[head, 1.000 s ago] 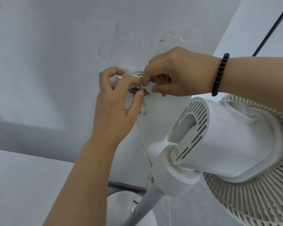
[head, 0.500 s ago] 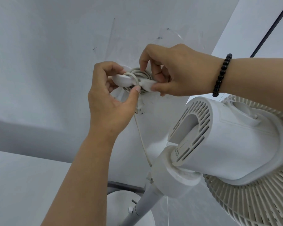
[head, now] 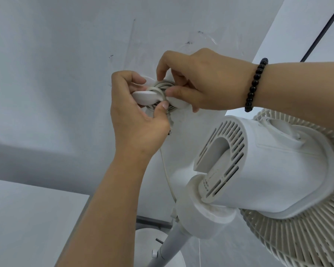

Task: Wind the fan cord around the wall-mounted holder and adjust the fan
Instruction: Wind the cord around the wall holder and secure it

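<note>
Fan cord (head: 163, 89): thin, pale, round section, several turns already coiled on the wall-mounted holder (head: 143, 96). One loop crosses over the holder's front flap. A free run drops from the coil down the wall toward the fan neck, slightly slack.

Handling guess: light, flexible, some springiness, so turns will likely try to uncoil if released. Smooth jacket, probably a bit slippery. Best pinched right at the coil, close to the holder, not on the hanging run.

Holder looks like soft white flaps around a hub, and they'd probably bend under a thumb. Don't lever hard, since the wall mount may be adhesive; can't tell.

Left hand (head: 137, 122): fingers curled behind the left flap, thumb tip pressing the cord at the coil's lower edge.
Right hand (head: 202, 81): thumb and fingers pinching the right flap, index curled over the top of the coil.

Pedestal fan (head: 258, 170) just below right, rear motor housing facing the camera, untouched. Adjusting is still to do.
</note>
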`<state>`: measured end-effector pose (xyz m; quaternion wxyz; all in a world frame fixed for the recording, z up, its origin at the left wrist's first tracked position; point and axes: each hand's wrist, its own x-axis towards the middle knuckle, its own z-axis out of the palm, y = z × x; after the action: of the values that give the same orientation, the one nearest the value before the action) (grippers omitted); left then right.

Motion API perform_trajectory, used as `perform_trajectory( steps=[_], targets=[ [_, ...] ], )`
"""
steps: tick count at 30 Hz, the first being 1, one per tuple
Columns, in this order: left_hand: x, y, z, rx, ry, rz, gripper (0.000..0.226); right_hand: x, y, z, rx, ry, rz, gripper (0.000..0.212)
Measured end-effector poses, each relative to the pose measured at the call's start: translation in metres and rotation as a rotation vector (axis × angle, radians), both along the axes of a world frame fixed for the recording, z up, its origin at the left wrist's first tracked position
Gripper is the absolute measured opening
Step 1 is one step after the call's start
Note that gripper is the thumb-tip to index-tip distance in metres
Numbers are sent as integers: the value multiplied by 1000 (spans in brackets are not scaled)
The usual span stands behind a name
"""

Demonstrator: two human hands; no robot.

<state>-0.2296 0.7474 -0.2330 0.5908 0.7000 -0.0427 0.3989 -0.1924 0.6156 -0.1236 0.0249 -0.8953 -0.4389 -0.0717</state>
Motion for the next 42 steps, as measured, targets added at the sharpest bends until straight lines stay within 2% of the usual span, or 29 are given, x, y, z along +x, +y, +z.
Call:
perform_trajectory(
  steps=[8, 19, 25, 29, 42],
  targets=[
    [3, -3, -2, 13, -19, 35, 47, 2, 4, 3, -13, 10, 3, 23],
    [-2, 18, 3, -127, 78, -260, 47, 3, 10, 3, -21, 9, 4, 11],
    [-4, 11, 4, -164, 63, -203, 51, 2, 8, 7, -31, 43, -4, 11],
    [-4, 11, 4, -188, 51, -170, 50, 1, 11, 7, -31, 56, -7, 21],
    [-5, 8, 5, -137, 8, -74, 53, 0, 13, 4, 9, 46, -28, 12]
  ],
)
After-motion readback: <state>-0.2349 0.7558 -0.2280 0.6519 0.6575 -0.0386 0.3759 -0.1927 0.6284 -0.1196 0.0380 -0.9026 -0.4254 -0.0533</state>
